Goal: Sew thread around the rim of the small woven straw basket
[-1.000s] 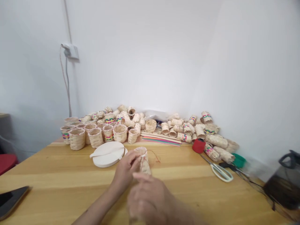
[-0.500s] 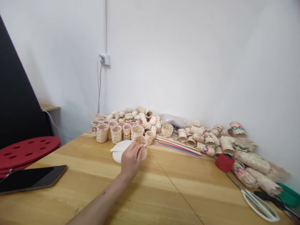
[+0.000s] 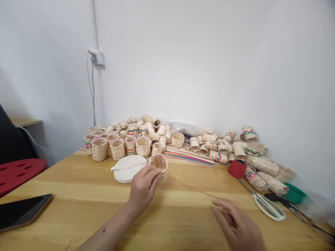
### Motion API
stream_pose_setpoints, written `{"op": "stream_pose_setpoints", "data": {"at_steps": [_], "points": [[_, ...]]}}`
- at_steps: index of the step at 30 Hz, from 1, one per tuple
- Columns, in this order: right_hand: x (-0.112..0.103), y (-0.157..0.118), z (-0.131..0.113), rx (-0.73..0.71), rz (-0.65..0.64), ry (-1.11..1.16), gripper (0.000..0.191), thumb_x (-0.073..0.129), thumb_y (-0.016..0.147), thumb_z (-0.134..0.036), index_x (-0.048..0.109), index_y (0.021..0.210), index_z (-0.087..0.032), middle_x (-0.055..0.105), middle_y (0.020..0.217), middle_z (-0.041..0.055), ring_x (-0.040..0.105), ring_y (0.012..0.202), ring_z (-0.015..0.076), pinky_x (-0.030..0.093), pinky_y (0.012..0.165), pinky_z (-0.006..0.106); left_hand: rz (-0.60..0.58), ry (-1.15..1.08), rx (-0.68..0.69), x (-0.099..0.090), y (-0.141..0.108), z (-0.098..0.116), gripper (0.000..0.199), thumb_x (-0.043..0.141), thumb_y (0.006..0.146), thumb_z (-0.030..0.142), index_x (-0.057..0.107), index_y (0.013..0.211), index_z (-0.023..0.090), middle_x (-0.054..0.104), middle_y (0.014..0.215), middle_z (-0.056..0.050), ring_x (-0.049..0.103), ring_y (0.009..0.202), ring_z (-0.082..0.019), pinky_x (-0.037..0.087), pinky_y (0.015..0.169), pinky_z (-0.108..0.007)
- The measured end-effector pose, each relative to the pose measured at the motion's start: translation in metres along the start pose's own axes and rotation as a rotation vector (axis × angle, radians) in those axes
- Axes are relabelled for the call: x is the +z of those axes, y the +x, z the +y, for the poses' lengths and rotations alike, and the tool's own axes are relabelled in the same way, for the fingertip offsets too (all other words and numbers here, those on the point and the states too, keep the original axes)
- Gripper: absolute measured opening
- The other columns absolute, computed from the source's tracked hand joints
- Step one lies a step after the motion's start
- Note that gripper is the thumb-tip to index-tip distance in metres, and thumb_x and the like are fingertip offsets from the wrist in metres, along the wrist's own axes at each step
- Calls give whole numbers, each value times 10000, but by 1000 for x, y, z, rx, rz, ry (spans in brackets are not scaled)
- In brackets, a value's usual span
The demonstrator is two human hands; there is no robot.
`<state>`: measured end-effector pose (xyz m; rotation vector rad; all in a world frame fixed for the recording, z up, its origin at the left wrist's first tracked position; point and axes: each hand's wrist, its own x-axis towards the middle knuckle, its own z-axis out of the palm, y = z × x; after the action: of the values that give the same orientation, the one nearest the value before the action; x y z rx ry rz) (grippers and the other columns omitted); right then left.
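My left hand [image 3: 145,184] pinches the near rim of a small woven basket [image 3: 158,161], which has pinkish stitching along its edge. From the basket an orange-brown thread [image 3: 190,187] runs to the right. It reaches the fingertips of my right hand [image 3: 237,223], which are closed on it low in the view; that hand is slightly blurred. Left of the basket lies a roll of white strip [image 3: 127,171], flat on the wooden table [image 3: 86,209]. My left fingers hide part of the basket's side.
Several finished-looking baskets [image 3: 99,150] stand behind the roll. Coloured strips [image 3: 190,157] lie near a heap of woven tubes [image 3: 263,164]. A red spool [image 3: 237,169], white-handled scissors [image 3: 269,207] and a green bowl-like thing [image 3: 295,193] are on the right. A phone or tablet [image 3: 24,211] lies left.
My right hand has come into view at the lower right, holding the thread, which now rises off the table. My left hand keeps its grip on the basket. The view has swung right.
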<state>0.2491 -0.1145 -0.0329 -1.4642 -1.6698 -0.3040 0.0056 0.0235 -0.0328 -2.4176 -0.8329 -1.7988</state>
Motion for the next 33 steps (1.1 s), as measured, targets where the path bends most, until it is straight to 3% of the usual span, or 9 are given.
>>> {"op": "stream_pose_setpoints", "data": {"at_steps": [3,6,9,18,23,25,30,33], "points": [[37,46,-29,-136,-32,139,264,449,944,-372,633,843,-212,670,700,24,597,553,157,453,527,256,-21,-36,5,0,0,4,157,512,874,108,633,961,157,627,841,-67,599,790,-164,485,705,-259],[67,74,-49,-83,-108,215,225,505,914,-363,656,867,-202,548,555,-31,492,470,131,375,477,235,-37,-54,-7,1,-1,6,156,507,884,133,634,971,164,627,827,-66,600,769,-165,484,683,-260],[83,81,-53,8,-165,303,184,565,874,-351,662,839,-199,450,516,-61,433,460,113,318,461,219,-47,-62,-38,2,-2,6,144,515,885,148,638,959,160,619,809,-65,596,745,-165,479,656,-256],[99,73,-48,115,-124,440,164,542,850,-289,652,788,-185,437,524,-57,398,469,106,307,471,215,-68,-33,-36,10,-6,10,162,507,887,130,643,968,168,629,793,-60,598,723,-155,473,637,-242],[103,64,-49,38,-134,425,162,500,866,-265,624,799,-187,490,548,-45,440,484,115,350,504,218,-49,-31,-53,11,-6,13,157,519,875,115,647,953,163,638,797,-60,603,727,-159,477,655,-248],[104,61,-48,10,-165,455,164,492,874,-269,617,805,-187,526,577,-32,472,509,120,367,517,218,-52,-71,-89,10,-5,13,155,519,875,118,650,947,162,639,810,-61,604,741,-160,479,663,-247],[106,59,-36,211,-128,610,203,514,882,-353,613,867,-176,571,634,-12,493,506,116,380,478,204,-112,-189,-278,11,-6,9,147,515,888,174,661,898,163,619,792,-46,573,690,-146,460,604,-228],[106,60,-33,202,-183,586,213,543,869,-373,635,898,-184,526,593,-30,470,511,121,366,496,211,-118,-222,-368,13,-8,6,165,518,886,202,668,947,166,615,800,-43,562,684,-144,453,598,-228]]}}
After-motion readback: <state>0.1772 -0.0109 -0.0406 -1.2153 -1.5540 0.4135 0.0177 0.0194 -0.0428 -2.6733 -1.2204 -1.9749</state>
